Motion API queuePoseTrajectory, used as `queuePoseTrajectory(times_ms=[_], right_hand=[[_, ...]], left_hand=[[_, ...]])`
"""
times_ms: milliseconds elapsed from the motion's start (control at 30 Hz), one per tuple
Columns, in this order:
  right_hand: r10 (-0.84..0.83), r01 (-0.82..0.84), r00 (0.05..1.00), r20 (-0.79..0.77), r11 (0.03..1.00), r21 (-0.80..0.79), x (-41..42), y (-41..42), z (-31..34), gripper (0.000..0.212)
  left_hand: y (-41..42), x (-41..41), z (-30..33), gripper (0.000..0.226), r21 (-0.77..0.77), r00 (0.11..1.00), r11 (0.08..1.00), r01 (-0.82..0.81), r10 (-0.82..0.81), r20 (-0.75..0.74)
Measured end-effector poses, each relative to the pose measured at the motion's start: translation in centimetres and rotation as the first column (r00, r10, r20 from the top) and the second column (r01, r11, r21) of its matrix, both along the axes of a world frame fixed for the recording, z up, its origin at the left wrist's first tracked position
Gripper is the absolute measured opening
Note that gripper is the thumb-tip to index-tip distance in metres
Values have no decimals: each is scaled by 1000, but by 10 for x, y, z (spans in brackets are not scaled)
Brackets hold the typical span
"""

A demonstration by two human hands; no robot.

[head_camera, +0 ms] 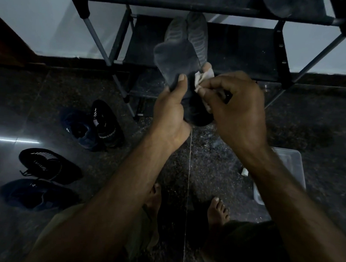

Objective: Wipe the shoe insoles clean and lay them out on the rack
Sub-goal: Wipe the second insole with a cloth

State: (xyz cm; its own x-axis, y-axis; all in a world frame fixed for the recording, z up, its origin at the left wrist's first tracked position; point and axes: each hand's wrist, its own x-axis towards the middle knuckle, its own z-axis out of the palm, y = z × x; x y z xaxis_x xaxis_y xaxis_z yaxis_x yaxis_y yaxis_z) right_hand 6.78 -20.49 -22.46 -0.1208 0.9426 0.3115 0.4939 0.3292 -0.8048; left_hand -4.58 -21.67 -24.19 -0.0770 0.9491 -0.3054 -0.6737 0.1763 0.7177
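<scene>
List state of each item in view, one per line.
Left hand: grips held insole.
Right hand: pinches wipe.
Held insole: off the rack, being wiped.
Wipe: crumpled against held insole.
Shelf insoles: two lying on middle shelf.
Shoes: four on floor, left.
Tub: on floor, open.

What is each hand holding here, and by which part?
The left hand grips a dark insole around its lower half, thumb on top. The right hand pinches a crumpled white wipe against the insole's edge.
</scene>
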Motion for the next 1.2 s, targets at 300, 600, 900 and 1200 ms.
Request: queuePoseTrajectory(times_ms=[300, 600, 900, 1200], right_hand=[[146, -165, 976, 162, 980, 110, -25, -21, 1, 18], [28, -54, 965, 259, 994, 94, -4, -5, -3, 10], [201, -215, 947, 249, 976, 27, -14, -13, -1, 10], [166, -196, 956, 241, 974, 109, -22, -21, -1, 16]], left_hand=[[2, -8, 3, 47, 84, 1000, 996, -19, 17, 21], [7, -13, 2, 46, 40, 999, 998, -43, 43, 4], [7, -15, 0, 47, 60, 997, 995, -73, 73, 11], [4, -11, 2, 45, 65, 998, 996, -65, 64, 4]])
